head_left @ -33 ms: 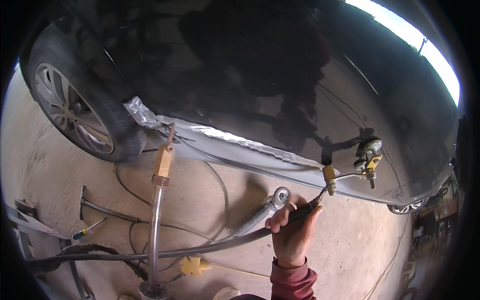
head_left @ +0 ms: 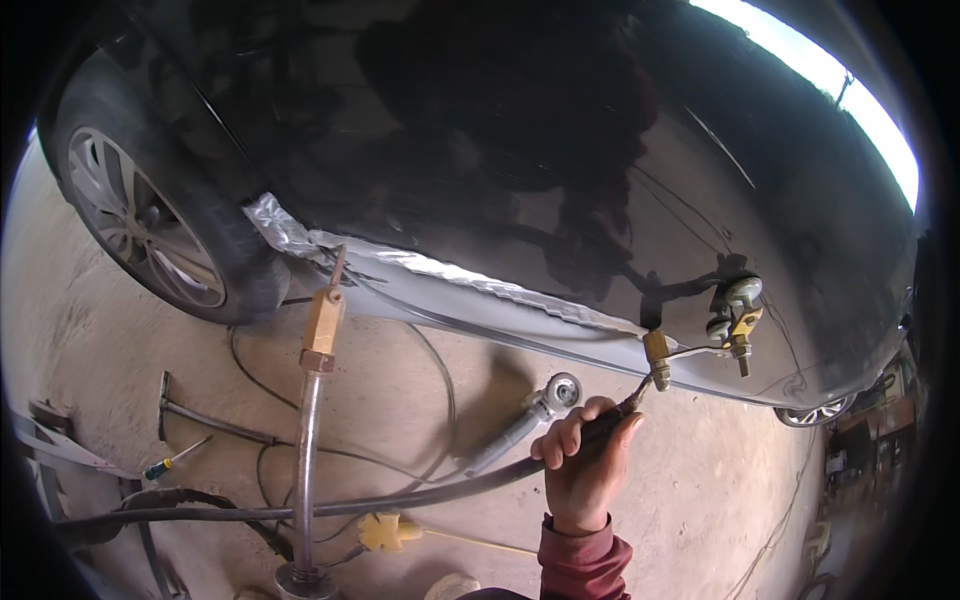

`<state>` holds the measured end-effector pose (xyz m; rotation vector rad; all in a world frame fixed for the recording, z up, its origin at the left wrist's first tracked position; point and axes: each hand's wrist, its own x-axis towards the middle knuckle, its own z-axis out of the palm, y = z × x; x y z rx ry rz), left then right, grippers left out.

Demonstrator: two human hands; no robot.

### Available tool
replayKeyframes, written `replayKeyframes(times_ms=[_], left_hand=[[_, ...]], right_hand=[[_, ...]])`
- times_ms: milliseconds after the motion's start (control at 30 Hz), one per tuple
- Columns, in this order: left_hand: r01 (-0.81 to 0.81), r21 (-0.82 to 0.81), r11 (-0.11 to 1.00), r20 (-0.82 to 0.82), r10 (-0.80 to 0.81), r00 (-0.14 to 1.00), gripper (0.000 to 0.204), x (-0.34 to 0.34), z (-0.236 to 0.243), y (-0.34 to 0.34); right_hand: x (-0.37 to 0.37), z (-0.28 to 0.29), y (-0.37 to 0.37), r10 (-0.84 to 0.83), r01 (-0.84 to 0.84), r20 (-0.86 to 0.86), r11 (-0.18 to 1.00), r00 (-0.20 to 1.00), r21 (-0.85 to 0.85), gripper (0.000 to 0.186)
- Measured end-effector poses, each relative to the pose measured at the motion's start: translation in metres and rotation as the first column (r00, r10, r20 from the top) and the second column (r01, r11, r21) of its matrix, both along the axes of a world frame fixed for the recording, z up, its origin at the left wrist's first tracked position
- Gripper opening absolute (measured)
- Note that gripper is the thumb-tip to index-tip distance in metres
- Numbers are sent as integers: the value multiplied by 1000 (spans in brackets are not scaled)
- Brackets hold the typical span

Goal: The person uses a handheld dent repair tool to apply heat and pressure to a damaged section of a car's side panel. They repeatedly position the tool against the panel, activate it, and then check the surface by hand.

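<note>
My right hand (head_left: 585,465), in a maroon sleeve, is closed around a thick black cable (head_left: 400,500). The cable's metal end joins a brass block and bolt (head_left: 657,362). A metal strip links that block to a brass clamp (head_left: 742,325) with round metal pads, held in front of the dark car panel (head_left: 480,130). My left hand is out of sight. At left rises a metal rod (head_left: 308,450) topped by a brass fitting (head_left: 323,320). Its thin tip reaches the lower edge of the panel, near a stripped, shiny metal strip (head_left: 450,268).
A grey angle grinder-like tool (head_left: 525,420) lies on the floor below the sill. Leftward are a T-shaped bar (head_left: 215,418), a screwdriver (head_left: 175,458) and a yellow piece (head_left: 385,532). Thin cords loop over the floor. A car wheel (head_left: 140,220) stands at far left.
The rod and its brass fitting have shifted very slightly left. My right hand keeps its hold on the cable.
</note>
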<state>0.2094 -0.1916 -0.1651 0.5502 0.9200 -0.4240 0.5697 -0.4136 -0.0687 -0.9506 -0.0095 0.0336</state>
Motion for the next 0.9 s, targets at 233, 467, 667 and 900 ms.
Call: replayKeyframes(times_ms=[233, 467, 667, 900], left_hand=[[-11, 3, 1000, -16, 11, 1000, 35, 0, -1, 2], [21, -20, 1000, -54, -22, 998, 35, -10, -6, -3], [42, -24, 999, -64, -44, 997, 35, -16, -10, -6], [53, -31, 998, -68, -55, 996, 35, -18, -11, -8]], right_hand=[[1, -7, -19, -243, 233, -34, 954, 969, -187, 48], [5, -9, -17, -334, 328, 9, 920, 943, -213, 46], [6, -7, -12, -356, 348, -1, 916, 935, -199, 48], [4, -4, -9, -359, 351, 3, 912, 933, -212, 49]])
